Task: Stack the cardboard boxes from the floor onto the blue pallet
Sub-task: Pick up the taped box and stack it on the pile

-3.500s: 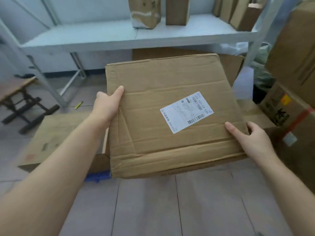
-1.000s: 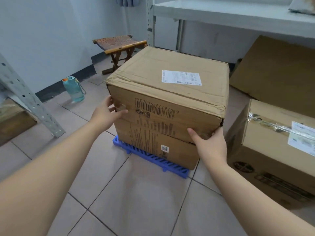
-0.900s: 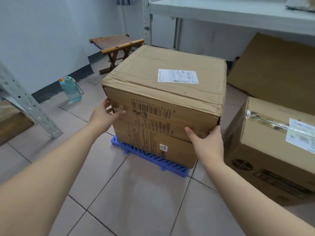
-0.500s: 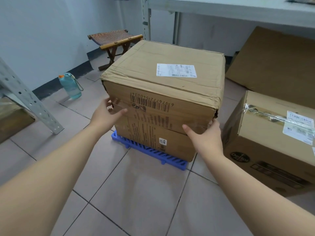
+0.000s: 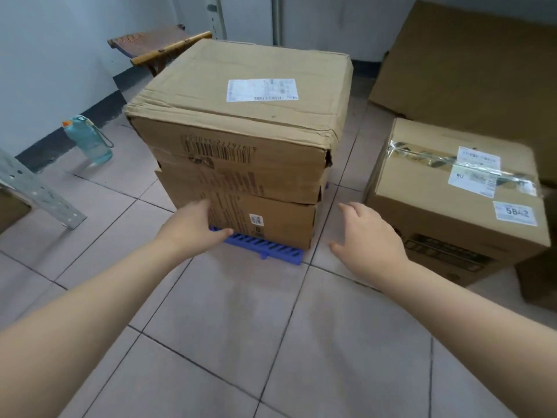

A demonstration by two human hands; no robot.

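Stacking stage: two brown cardboard boxes [image 5: 241, 152] sat squared on the blue slatted plastic pallet [image 5: 265, 245] at frame centre. Left hand [image 5: 193, 227] lay flat against the lower box; right hand [image 5: 367, 236] hovered released, empty, presumably steadying alignment.

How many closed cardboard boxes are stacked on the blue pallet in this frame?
2. The lower box sits directly on the blue pallet; the upper box rests on it, overhanging slightly. A third taped box stands on the floor to the right. Any boxes behind the stack would be hidden.
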